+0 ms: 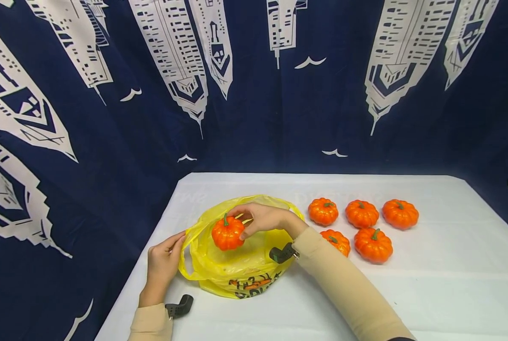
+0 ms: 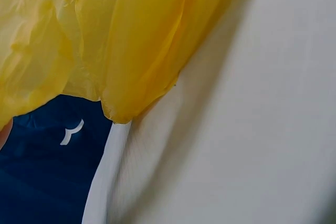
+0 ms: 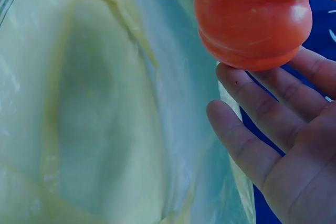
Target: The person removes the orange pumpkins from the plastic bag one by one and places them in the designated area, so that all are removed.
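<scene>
A small orange toy pumpkin (image 1: 227, 234) with a green stem is pinched between the thumb and fingers of my right hand (image 1: 264, 219). It is held over the mouth of a yellow plastic bag (image 1: 213, 283), which stands open on the table. In the right wrist view the pumpkin (image 3: 252, 19) rests against the fingertips, and two lower fingers stretch out below it. At the bag's left side, my left hand (image 1: 162, 260) grips the rim near a handle loop. Only yellow film (image 2: 147, 51) and a bit of finger show in the left wrist view.
Several more orange pumpkins (image 1: 373, 245) sit in two loose rows right of the bag, one partly behind the right sleeve (image 1: 343, 284). A white cloth covers the table (image 1: 450, 284). Behind it hangs a dark blue curtain (image 1: 279, 118) with white building prints.
</scene>
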The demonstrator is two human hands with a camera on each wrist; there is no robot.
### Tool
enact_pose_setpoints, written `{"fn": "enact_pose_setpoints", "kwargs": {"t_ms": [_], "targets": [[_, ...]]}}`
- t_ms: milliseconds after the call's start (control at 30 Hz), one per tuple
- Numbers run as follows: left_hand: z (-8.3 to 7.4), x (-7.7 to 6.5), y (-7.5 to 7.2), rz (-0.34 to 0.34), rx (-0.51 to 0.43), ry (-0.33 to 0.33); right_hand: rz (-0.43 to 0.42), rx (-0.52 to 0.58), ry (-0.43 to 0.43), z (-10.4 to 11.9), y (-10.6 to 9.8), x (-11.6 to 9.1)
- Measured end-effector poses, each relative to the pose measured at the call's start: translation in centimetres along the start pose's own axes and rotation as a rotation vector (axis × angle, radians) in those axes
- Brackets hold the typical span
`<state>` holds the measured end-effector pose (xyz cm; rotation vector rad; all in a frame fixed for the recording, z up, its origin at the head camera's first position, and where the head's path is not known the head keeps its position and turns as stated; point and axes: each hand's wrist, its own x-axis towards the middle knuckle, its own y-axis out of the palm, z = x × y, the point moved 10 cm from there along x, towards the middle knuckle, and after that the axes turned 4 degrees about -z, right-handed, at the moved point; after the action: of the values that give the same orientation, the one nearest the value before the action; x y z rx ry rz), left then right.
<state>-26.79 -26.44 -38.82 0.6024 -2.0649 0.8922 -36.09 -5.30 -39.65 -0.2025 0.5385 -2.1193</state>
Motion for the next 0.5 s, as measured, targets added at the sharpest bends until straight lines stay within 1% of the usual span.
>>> {"fn": "enact_pose_setpoints", "kwargs": {"t_ms": [267,500], "targets": [[0.0,-0.1,-0.1,-0.009,-0.009,0.003,-0.034,0.054,-0.068,1.1,-0.3,-1.4],[-0.1,0.0,-0.1,-0.015,0.001,0.007,-0.035,0.114,-0.121,1.7,0.1,-2.8]]}}
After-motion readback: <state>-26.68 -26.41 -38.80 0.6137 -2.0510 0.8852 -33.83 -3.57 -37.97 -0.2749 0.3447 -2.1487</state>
